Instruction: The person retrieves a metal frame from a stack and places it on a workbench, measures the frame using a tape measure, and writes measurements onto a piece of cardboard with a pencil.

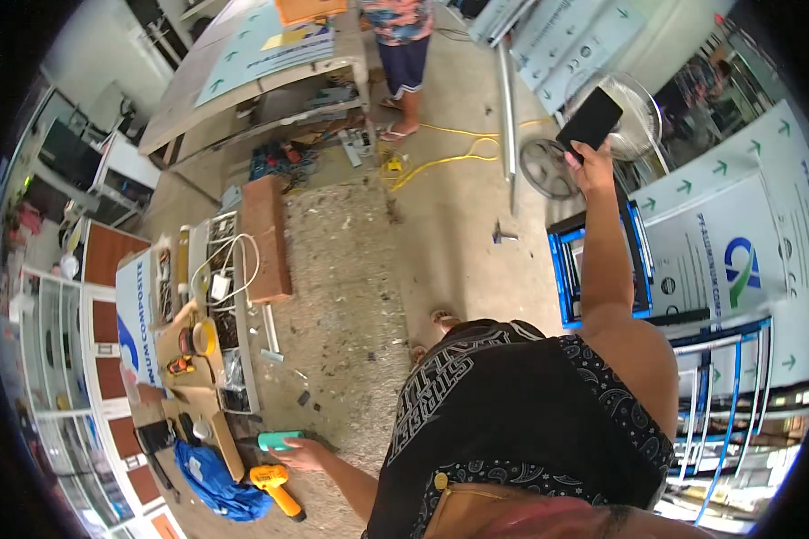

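My right hand (591,169) is raised with the arm stretched out, closed on a black smartphone (591,119) whose dark face is toward me. Low on the left, my left hand (304,455) closes on the end of a teal, rounded object (280,440), whose exact kind I cannot make out. It is over the edge of the worktable (342,269). Just beside it lies a yellow-orange cordless drill (277,490), and a blue cloth or bag (216,481) is heaped past that.
A brown rectangular block (267,238) lies beside a long tray of small parts (234,346) with a white cable (240,238). A person (400,54) stands by the far table (270,76). A yellow cord (449,160), fan (634,112) and blue-edged frames (559,278) occupy the floor.
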The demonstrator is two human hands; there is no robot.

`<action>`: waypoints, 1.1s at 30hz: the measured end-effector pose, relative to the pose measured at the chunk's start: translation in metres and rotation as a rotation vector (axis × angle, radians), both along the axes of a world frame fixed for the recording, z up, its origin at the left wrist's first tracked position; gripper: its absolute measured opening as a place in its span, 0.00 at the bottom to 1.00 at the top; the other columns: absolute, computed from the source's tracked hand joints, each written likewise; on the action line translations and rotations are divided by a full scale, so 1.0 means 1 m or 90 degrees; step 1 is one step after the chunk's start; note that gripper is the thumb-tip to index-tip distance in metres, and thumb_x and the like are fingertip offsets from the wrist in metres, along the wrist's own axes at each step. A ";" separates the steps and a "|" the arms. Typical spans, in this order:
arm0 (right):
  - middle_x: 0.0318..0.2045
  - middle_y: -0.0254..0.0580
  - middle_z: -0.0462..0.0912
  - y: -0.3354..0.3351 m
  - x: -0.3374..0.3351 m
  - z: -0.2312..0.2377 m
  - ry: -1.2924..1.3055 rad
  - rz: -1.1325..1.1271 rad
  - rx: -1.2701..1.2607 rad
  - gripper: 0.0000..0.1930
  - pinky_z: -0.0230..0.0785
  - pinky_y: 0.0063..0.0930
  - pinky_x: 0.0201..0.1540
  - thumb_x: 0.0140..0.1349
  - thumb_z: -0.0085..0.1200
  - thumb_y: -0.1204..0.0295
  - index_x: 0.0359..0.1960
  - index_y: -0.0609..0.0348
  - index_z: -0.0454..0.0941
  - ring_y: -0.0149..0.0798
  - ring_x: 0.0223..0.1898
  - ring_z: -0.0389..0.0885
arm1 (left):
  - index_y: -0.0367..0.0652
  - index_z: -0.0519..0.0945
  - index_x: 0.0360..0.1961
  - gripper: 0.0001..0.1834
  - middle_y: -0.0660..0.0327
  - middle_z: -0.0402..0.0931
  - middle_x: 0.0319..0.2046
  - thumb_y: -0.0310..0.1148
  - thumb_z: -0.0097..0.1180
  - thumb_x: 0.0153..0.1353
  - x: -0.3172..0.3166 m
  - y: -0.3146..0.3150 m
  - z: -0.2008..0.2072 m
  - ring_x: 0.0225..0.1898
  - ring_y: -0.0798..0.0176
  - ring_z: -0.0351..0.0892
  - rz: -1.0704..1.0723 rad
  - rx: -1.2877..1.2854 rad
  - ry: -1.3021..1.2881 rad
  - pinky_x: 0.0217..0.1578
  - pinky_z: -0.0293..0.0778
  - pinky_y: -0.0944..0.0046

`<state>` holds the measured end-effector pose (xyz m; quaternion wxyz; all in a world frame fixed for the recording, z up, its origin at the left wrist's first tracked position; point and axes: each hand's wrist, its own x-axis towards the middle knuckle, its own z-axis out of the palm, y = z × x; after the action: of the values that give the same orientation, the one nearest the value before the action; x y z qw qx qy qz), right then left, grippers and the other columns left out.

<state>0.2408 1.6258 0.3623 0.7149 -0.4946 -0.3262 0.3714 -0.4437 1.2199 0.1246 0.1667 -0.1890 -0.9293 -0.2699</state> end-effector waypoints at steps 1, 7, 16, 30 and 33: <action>0.45 0.37 0.76 -0.008 0.015 -0.003 0.012 -0.035 -0.004 0.32 0.78 0.37 0.36 0.52 0.57 0.85 0.58 0.44 0.61 0.38 0.43 0.79 | 0.41 0.66 0.64 0.35 0.45 0.71 0.57 0.60 0.38 0.69 0.000 -0.001 -0.002 0.54 0.37 0.72 0.008 0.006 0.002 0.51 0.70 0.41; 0.46 0.36 0.75 -0.041 0.072 -0.028 -0.030 -0.134 0.040 0.33 0.78 0.42 0.39 0.51 0.56 0.89 0.57 0.43 0.61 0.40 0.44 0.77 | 0.42 0.66 0.64 0.33 0.45 0.72 0.56 0.57 0.39 0.70 -0.008 0.002 -0.010 0.55 0.38 0.72 -0.027 0.042 0.004 0.53 0.69 0.42; 0.46 0.41 0.74 -0.030 0.071 -0.014 -0.066 -0.092 0.007 0.33 0.81 0.43 0.43 0.54 0.56 0.90 0.58 0.48 0.59 0.41 0.44 0.77 | 0.39 0.68 0.61 0.34 0.45 0.72 0.56 0.58 0.37 0.70 -0.006 0.000 -0.013 0.54 0.38 0.73 0.012 -0.032 0.041 0.52 0.70 0.41; 0.51 0.38 0.78 0.034 -0.013 -0.034 0.406 0.049 0.197 0.21 0.69 0.53 0.55 0.69 0.39 0.50 0.53 0.48 0.74 0.48 0.51 0.76 | 0.36 0.66 0.63 0.34 0.41 0.70 0.57 0.54 0.41 0.69 -0.002 0.003 -0.007 0.55 0.36 0.72 -0.025 0.009 0.046 0.53 0.69 0.40; 0.45 0.39 0.81 0.035 -0.035 -0.041 0.456 0.137 0.207 0.22 0.68 0.56 0.55 0.69 0.37 0.48 0.49 0.48 0.75 0.49 0.48 0.77 | 0.35 0.66 0.62 0.34 0.41 0.70 0.57 0.54 0.40 0.69 -0.002 0.003 -0.007 0.55 0.36 0.72 -0.012 -0.002 0.032 0.53 0.69 0.40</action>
<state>0.2055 1.6604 0.3216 0.8092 -0.1777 -0.1611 0.5363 -0.4458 1.2227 0.1181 0.1872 -0.2045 -0.9235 -0.2653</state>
